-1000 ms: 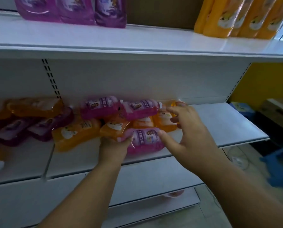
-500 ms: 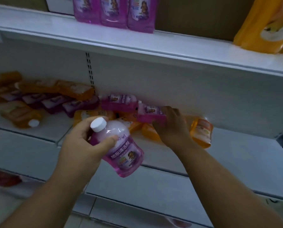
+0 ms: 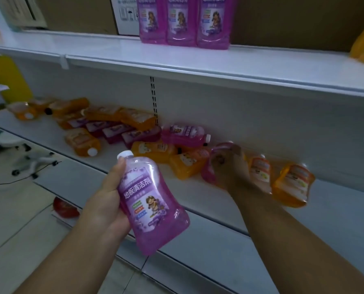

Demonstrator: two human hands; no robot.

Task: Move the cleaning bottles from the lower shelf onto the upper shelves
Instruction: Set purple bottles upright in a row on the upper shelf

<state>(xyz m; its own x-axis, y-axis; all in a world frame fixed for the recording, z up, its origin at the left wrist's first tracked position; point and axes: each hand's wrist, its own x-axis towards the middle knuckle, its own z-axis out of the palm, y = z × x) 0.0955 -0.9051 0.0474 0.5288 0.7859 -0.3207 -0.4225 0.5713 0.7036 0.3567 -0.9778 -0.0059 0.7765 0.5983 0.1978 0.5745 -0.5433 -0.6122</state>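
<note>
**Two purple bottles in hand, one lifted, one being taken**

Item 1: purple floor-cleaner bottle (image 3: pixel 150 205), gripped round its side by the left hand (image 3: pixel 107 200); half a second ago low by the lower shelf (image 3: pixel 335 213), now raised clear, cap at 11 o'clock.

Item 2: pink-purple bottle (image 3: pixel 213 166), lying in the pile at 1 o'clock of item 1; right hand (image 3: pixel 233 168) curls over it, grasp blurred but apparently closed.

Stock remaining: orange bottles (image 3: pixel 291 183) and purple ones lying flat.

Destination: upper shelf (image 3: pixel 198 58), three purple bottles (image 3: pixel 184 20) upright at 12 o'clock. Judged: transfer imminent.
</note>
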